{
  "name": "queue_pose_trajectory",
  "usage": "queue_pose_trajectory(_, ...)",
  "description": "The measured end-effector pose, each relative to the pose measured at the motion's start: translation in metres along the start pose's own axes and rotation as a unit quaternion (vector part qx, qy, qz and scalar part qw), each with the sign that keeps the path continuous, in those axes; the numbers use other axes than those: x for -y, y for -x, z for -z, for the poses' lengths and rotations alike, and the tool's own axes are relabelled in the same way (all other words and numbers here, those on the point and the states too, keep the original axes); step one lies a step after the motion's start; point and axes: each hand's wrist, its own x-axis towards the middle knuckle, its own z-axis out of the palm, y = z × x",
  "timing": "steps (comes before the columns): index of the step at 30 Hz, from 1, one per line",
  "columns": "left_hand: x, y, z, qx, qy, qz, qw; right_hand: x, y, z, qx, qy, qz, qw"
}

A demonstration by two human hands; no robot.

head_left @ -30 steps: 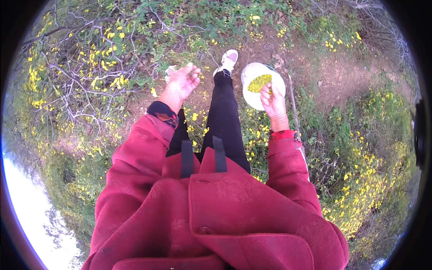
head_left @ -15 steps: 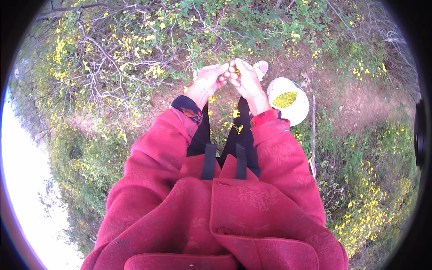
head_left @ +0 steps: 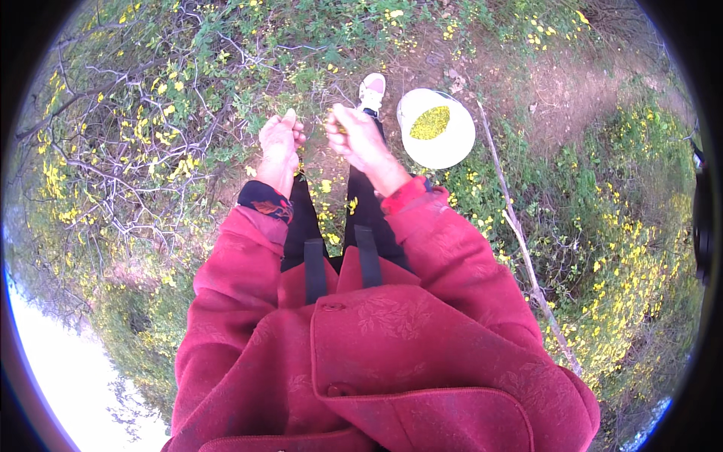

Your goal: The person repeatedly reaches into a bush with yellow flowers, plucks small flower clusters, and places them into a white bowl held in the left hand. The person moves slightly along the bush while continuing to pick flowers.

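Note:
My left hand (head_left: 280, 142) is closed, its thumb pressed toward curled fingers beside the thorny twigs; what it pinches, if anything, is too small to make out. A short gap away, my right hand (head_left: 361, 143) is also closed, with a bit of yellow flower (head_left: 342, 129) showing between thumb and fingers. To its right stands a white bucket (head_left: 454, 151) on the ground, holding a heap of small yellow flowers (head_left: 431, 123). Both hands hang above my dark trouser legs, at the end of red sleeves.
Bare branching twigs (head_left: 113, 181) with yellow blossoms spread on the left. A long stick (head_left: 520, 233) lies at the right, past the bucket. My white shoe (head_left: 372, 92) stands on brown soil. Low yellow-flowering plants (head_left: 617, 279) grow at the right.
My hands were together at the fingertips and have drawn apart. The view has shifted, so the bucket and stick sit further left in it, and more of my shoe shows.

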Motion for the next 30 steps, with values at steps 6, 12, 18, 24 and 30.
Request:
queue_pose_trajectory(6, -0.001, 0.006, 0.004, 0.026, -0.053, -0.013, 0.998, 0.051, 0.048, 0.133, -0.264, 0.166, 0.077, 0.947)
queue_pose_trajectory(12, -0.001, 0.016, 0.002, 0.047, -0.082, 0.009, 0.995, 0.06, 0.048, 0.177, -0.309, 0.739, 0.084, 0.593)
queue_pose_trajectory(18, 0.002, 0.024, -0.001, 0.034, -0.096, 0.02, 0.995, 0.036, -0.041, 0.02, -0.145, 0.559, 0.273, 0.769)
queue_pose_trajectory(24, 0.002, 0.027, 0.001, 0.053, -0.1, 0.029, 0.993, 0.018, -0.088, -0.052, -0.184, 0.73, 0.185, 0.631)
queue_pose_trajectory(30, 0.008, 0.027, 0.003, 0.054, -0.113, 0.012, 0.992, 0.002, -0.124, -0.04, -0.169, 0.751, 0.181, 0.612)
